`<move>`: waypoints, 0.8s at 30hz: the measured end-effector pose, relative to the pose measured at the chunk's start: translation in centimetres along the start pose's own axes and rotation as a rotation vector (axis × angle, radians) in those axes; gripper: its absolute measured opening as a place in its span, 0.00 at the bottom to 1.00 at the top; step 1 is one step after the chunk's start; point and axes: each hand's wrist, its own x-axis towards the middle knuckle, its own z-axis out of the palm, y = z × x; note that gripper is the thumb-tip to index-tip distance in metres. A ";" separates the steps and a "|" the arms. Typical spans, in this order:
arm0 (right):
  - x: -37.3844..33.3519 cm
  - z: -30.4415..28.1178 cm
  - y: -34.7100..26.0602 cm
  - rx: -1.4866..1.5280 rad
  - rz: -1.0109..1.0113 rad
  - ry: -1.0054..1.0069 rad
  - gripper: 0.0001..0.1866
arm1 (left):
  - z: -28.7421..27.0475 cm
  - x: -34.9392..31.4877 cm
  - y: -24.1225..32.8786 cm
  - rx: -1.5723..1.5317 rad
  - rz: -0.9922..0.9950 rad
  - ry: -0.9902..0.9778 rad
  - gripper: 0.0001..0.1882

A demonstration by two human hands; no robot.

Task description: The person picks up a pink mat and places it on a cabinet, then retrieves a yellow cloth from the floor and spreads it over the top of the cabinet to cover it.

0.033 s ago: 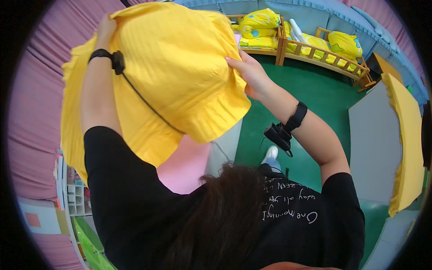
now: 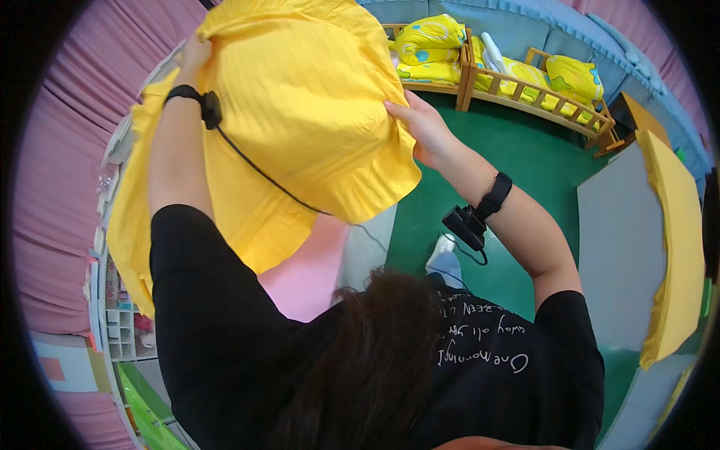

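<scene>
A large yellow cloth (image 2: 300, 112) with a ruffled hem is held up in the air between my two hands, its folds hanging to the left and down. My left hand (image 2: 196, 58) grips its upper left edge; the fingertips are partly hidden by the fabric. On the right side, my right hand (image 2: 421, 127) pinches the edge with the thumb on top, the other fingers behind the cloth. Under the hanging folds a pink surface (image 2: 307, 274) shows beside a grey-white strip.
Wooden cots (image 2: 525, 94) with yellow bedding stand at the back. To the right is a grey unit (image 2: 622, 240) with a yellow ruffled cover (image 2: 679, 255). Pink curtains (image 2: 56, 210) and shelves (image 2: 120, 330) line the left. The floor (image 2: 536, 172) is green.
The cloth and my left hand have shifted slightly right and a little down, uncovering more of the shelves at left. My foot has moved slightly left. Both hands keep hold of the cloth.
</scene>
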 end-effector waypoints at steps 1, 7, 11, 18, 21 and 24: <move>1.9 0.2 0.0 0.006 0.063 -0.080 0.20 | 0.3 0.1 -5.5 0.120 0.082 -0.112 0.24; 18.7 -16.7 4.4 -0.120 0.244 -0.068 0.19 | 19.4 -14.9 4.4 -0.170 0.194 -0.824 0.29; 23.0 -15.7 8.7 -0.163 0.465 -0.172 0.19 | 14.1 -30.2 1.6 -0.488 -0.051 -0.827 0.26; 32.2 -17.2 11.1 -0.205 0.535 -0.295 0.21 | 4.9 -42.2 6.1 0.166 -0.386 -0.478 0.28; 33.5 -14.9 9.5 -0.313 0.494 -0.190 0.22 | 7.2 -47.2 5.4 0.373 -0.741 -0.247 0.31; 39.8 -11.4 4.9 -0.277 0.468 -0.321 0.17 | 9.2 -43.8 5.1 0.398 -0.954 -0.092 0.31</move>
